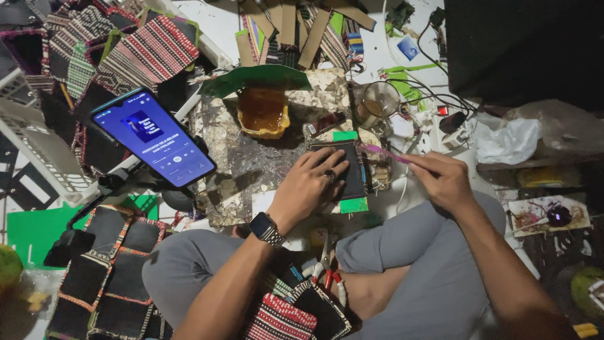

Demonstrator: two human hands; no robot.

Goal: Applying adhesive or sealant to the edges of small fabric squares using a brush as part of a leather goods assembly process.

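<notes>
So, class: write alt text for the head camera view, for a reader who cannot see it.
A seated person's left hand presses a black fabric piece onto a stained board while the right hand holds a pink brush to its edge.

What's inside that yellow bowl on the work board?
The yellow bowl holds an amber, glue-like liquid. A green card overhangs its far rim, so the bowl's back edge and bottom are hidden.

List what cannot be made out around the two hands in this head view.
- Black fabric piece: its left part is hidden under the left hand.
- Pink stick: its rear end is hidden inside the right hand; its tip is too thin to read.
- Amber contents of the yellow tub: too dim to identify.
- Tools between the knees: partly hidden by the legs.
</notes>
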